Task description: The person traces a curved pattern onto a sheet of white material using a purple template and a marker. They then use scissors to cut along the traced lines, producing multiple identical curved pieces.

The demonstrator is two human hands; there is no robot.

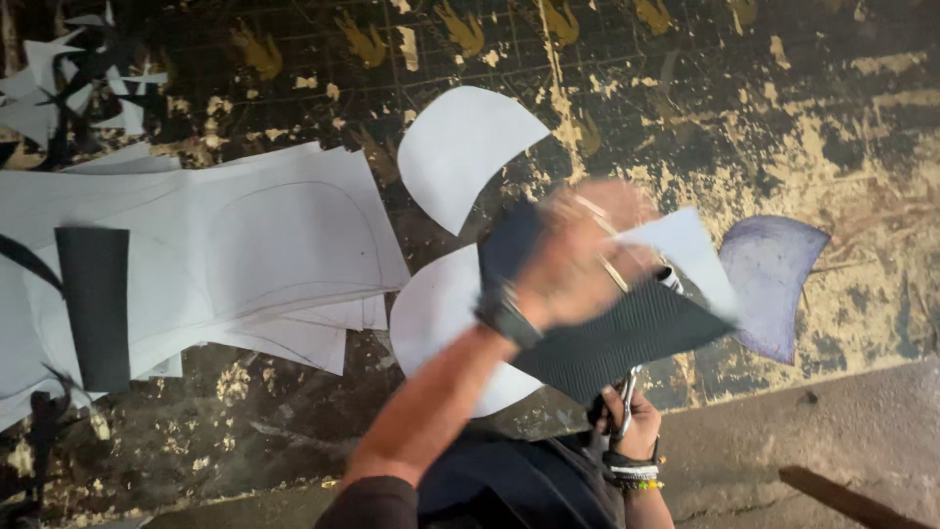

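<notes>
Cutting in hand: scissors working through a dark ribbed sheet.
Left hand (578, 260) clamps the dark ribbed rubber-like sheet (627, 338) with white paper pattern (685, 250); right hand (627, 416), below the sheet, grips metal scissors (627, 387); next move likely needs steady turning of the sheet.

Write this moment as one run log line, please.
left hand: holds dark sheet | right hand: grips scissors | worn table: white paper pieces

Taking the ribbed sheet (627, 343) as landmark: a curved paper piece (465, 147) lies on the desk (783, 108) behind it to the left, another curved piece (436, 309) just left and partly under it, a fan-shaped piece (774, 279) just right. The paper stack (255, 245) lies well left, a strip (95, 304) on top.
</notes>
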